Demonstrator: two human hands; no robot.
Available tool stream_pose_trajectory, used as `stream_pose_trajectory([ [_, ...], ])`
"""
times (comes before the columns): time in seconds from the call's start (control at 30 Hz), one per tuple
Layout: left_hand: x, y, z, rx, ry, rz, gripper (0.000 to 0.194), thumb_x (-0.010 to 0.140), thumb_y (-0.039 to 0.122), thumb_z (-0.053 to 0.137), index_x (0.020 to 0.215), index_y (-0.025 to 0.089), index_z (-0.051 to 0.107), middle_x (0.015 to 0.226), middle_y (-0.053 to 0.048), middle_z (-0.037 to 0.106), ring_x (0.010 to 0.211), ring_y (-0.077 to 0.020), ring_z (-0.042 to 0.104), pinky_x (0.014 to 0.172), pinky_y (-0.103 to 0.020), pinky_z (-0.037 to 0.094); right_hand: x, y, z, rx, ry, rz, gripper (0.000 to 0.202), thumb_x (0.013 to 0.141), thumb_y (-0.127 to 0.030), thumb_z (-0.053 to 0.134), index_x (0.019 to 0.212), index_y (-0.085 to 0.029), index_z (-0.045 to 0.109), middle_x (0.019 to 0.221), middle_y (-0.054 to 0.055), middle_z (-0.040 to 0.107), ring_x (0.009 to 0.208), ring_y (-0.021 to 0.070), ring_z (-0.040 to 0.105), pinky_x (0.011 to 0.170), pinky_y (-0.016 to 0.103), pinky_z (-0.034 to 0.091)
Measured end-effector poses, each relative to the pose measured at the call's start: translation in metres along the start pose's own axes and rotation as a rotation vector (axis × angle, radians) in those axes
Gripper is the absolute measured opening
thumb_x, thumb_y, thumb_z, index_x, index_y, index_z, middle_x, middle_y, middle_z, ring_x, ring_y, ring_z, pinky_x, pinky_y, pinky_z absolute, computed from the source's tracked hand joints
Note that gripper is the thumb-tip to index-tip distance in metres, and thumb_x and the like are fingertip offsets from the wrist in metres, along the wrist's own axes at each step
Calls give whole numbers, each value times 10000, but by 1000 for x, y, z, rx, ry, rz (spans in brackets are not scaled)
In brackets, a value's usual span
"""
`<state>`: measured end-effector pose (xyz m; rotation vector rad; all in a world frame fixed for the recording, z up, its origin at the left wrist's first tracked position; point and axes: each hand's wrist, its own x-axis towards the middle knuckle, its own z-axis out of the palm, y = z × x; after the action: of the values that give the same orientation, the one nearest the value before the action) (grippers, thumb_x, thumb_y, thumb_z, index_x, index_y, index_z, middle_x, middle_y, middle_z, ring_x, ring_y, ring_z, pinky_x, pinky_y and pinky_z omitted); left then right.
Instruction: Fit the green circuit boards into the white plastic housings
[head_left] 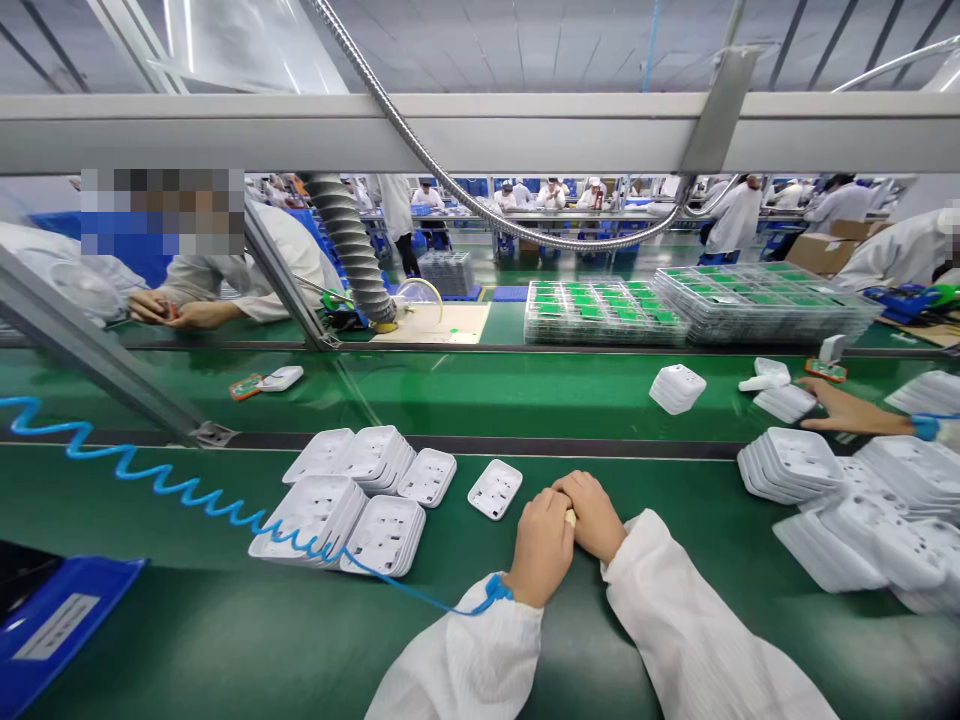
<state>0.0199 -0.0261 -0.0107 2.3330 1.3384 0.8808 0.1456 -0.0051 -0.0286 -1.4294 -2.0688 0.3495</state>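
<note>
Head view: left hand [541, 545] touches right hand [592, 512] near white casing [495, 489].

White casings [495, 489], green tabletop [225, 640]

Holds left hand [541, 550] against right hand [592, 515], with fingers [571, 483] curled. Angles both forearms [480, 640] inward from below

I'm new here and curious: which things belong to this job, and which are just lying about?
Likely the job's:
- left hand, right hand, contents hidden
- lone shell
- shell stacks
- wrist strap

Likely just about:
- labelled blue thing
- cardboard boxes
- metal hose overhead
</note>
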Motion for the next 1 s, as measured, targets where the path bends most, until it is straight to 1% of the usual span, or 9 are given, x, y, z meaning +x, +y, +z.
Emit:
stream_pose_trajectory([
  [0.2, -1, -1, -4, -123, 136, 14, 243, 838, 125, 388, 1053, 185, 484, 1064, -90, 525, 1015, -214, 499, 876, -393, 437, 3, 28, -16, 77, -53, -61, 189, 764, -181, 491, 934, -187, 575, 894, 45, 580, 819, 166, 516, 753, 307, 418],
  [0.27, -2, -3, -3, -134, 169, 15, 270, 843, 127, 387, 1096, 181, 466, 1116, -102, 509, 1072, -219, 480, 921, -410, 425, 7, 56, -39, 102, 86, 44, 255, 767, -254, 501, 1003, -178, 559, 920, 57, 586, 786, 160, 539, 737, 307, 449],
  [0.33, -2, -4, -2, -137, 167, 14, 285, 845, 126, 386, 1115, 180, 456, 1143, -107, 500, 1095, -221, 472, 937, -419, 422, 13, 89, -70, 29, 380, 249, 351, 770, -360, 505, 1052, -154, 540, 931, 84, 579, 780, 183, 545, 733, 336, 464],
  [0.4, -2, -3, 0, -139, 138, 21, 294, 843, 125, 387, 1125, 180, 452, 1153, -108, 497, 1100, -223, 470, 938, -424, 426, 23, 123, -102, -148, 569, 336, 508, 714, -420, 541, 1126, -126, 507, 1006, 128, 561, 883, 245, 530, 778, 396, 454],
  [0.53, -1, 1, 3, -149, 84, 34, 312, 838, 124, 377, 1136, 181, 449, 1160, -112, 496, 1096, -231, 472, 936, -441, 430, 51, 168, -143, -405, 610, 299, 681, 687, -428, 559, 1271, -111, 407, 1206, 182, 456, 1148, 318, 387, 956, 470, 327],
  [0.63, -1, 1, 4, -162, 62, 10, 327, 832, 119, 375, 1143, 185, 454, 1169, -112, 497, 1102, -231, 475, 943, -443, 427, 73, 183, -143, -467, 518, 322, 771, 679, -418, 595, 1341, -126, 329, 1294, 198, 346, 1207, 333, 318, 966, 464, 302],
  [0.77, 0, 0, 5, -171, 22, -29, 344, 823, 109, 385, 1150, 189, 459, 1179, -109, 503, 1106, -229, 475, 947, -440, 427, 92, 192, -118, -479, 442, 386, 831, 656, -401, 642, 1367, -160, 285, 1348, 203, 236, 1210, 363, 299, 953, 479, 303],
  [0.9, 0, 0, 4, -188, 14, -60, 343, 826, 113, 383, 1150, 189, 466, 1181, -109, 507, 1108, -231, 477, 950, -440, 429, 95, 193, -98, -434, 469, 392, 747, 668, -344, 613, 1341, -191, 328, 1341, 171, 238, 1166, 338, 343, 940, 463, 329],
  [1.0, 0, 1, 3, -203, -4, -74, 349, 827, 116, 380, 1155, 191, 471, 1187, -109, 508, 1113, -231, 477, 954, -436, 430, 97, 186, -97, -383, 525, 365, 684, 650, -328, 605, 1286, -188, 397, 1306, 149, 294, 1156, 315, 354, 955, 447, 332],
])
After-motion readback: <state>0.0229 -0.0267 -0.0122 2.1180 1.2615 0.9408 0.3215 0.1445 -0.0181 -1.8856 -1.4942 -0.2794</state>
